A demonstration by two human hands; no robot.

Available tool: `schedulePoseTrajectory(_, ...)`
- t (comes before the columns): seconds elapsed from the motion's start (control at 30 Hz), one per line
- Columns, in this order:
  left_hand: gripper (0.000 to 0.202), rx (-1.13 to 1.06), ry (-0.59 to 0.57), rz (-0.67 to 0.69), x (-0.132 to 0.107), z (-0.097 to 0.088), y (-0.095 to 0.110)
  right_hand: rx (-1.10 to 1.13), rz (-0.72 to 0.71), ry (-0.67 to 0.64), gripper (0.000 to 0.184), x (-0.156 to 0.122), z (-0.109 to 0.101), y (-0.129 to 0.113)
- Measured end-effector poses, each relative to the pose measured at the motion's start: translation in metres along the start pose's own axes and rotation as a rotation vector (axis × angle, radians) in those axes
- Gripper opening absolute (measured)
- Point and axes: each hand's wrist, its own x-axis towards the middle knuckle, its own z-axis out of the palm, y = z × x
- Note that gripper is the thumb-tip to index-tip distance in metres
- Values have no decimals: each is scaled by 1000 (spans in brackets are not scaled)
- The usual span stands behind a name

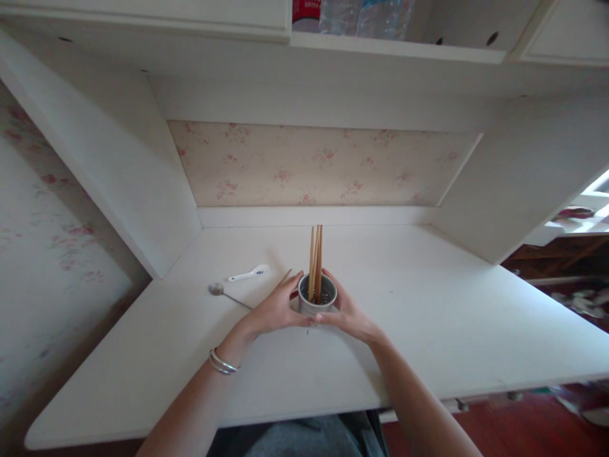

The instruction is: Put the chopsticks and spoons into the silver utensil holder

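Note:
Between my two hands is a round metal utensil holder (318, 308), gripped from both sides. Several wooden chopsticks (316, 260) stand upright in it. My left hand (276, 308) curls around its left side, with a bracelet on that wrist. My right hand (349, 314) wraps the right side, and the two thumbs meet at the front. Left of the holder, a long-handled metal spoon (216, 289) lies on the desk, its handle end hidden by my left hand. Behind it rests a white spoon (250, 273) with a blue mark. A wooden stick tip (286, 276) shows just behind my left hand.
The white desktop (428, 317) runs back to a floral-papered panel (314, 165). White side panels stand left and right. A cabinet shelf (399, 47) overhead holds clear plastic bottles (366, 18) and a red item (306, 13).

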Motion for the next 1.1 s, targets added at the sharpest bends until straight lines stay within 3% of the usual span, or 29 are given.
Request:
schedulePoseTrajectory(0.13, 84, 114, 23, -50, -9, -30, -1, -139, -23, 75, 74, 2, 5, 1)
schedulePoseTrajectory(0.3, 20, 739, 362, -152, -14, -56, -4, -195, 12, 208, 74, 4, 2, 10)
schedulePoseTrajectory(0.37, 16, 967, 352, -176, -15, -56, -5, -189, 23, 228, 74, 6, 1, 13)
schedulePoseTrajectory(0.47, 18, 1130, 276, -165, -17, -51, -6, -191, 31, 228, 74, 6, 0, 15)
schedulePoseTrajectory(0.6, 27, 1219, 206, -200, -19, -45, -11, -208, 21, 230, 74, 6, 0, 12)
schedulePoseTrajectory(0.87, 33, 1284, 178, -353, -16, -40, -19, -188, -5, 207, 72, 7, -1, 18)
schedulePoseTrajectory(0.97, 35, 1198, 263, -384, -12, -43, -23, -190, -11, 192, 72, 7, -2, 21)
schedulePoseTrajectory(1.1, 34, 1016, 459, -312, -2, -51, -29, -193, -20, 188, 71, 7, -3, 21)
